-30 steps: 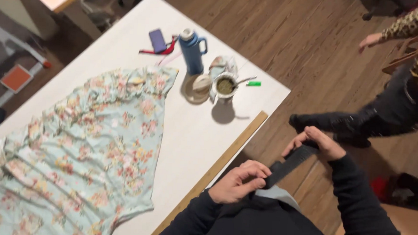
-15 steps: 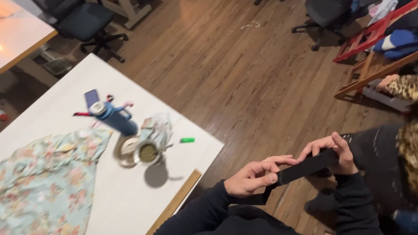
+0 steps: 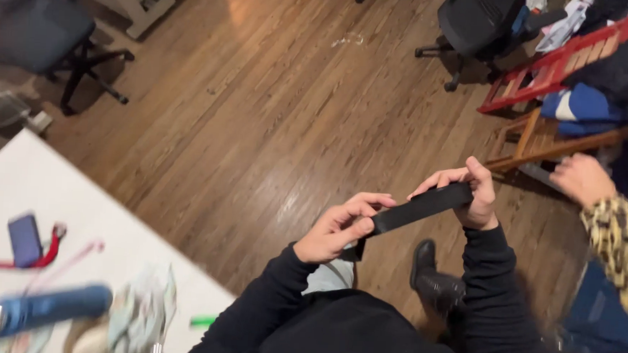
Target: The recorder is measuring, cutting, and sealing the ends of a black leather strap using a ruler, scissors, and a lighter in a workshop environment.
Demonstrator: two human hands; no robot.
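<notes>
View has swung right since the earlier frames: white worktop [image 3: 54,206] now far left of the hands, floral fabric out of frame, strap unchanged in the grip.

Both hands hold a flat black strap-like band [image 3: 420,207] stretched between them, over the wood floor [image 3: 260,109], in front of the chest. Left hand [image 3: 336,231] is closed on the lower end, thumb on top, fingers curled under. Right hand [image 3: 467,195] pinches the upper end, fingertips wrapped over the edge. Band sits slightly higher at the right hand and looks taut. Left of the left hand, on the worktop: blurred blue bottle [image 3: 53,306], purple flat case [image 3: 24,240], green marker [image 3: 204,322]. Another person's hand [image 3: 582,180] and a patterned sleeve [image 3: 622,243] are right of the right hand, not touching the band.
</notes>
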